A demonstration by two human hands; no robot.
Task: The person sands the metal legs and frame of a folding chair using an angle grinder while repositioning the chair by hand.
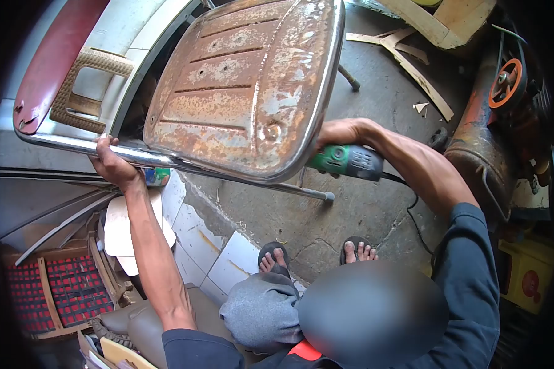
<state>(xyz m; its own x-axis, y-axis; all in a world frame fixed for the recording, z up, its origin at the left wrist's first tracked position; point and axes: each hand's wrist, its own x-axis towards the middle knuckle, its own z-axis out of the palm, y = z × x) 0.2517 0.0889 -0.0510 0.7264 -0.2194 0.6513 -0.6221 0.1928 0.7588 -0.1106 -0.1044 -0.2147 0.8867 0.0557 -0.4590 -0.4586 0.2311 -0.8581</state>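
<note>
A metal chair with a rusted seat pan lies tilted in front of me, its paint flaking. My left hand is closed around the chair's chrome tube, beside the dark red backrest. At the seat's right edge, my right hand grips a green and black corded power tool. The tool's working end is hidden behind the seat rim, so I cannot tell whether it touches the metal. Below my left hand stands a small green and blue can, partly covered.
A black cord trails from the tool across the concrete floor. On the right is a rusty compressor tank with an orange pulley. Wood strips lie behind the chair. A red-and-black webbed frame sits lower left.
</note>
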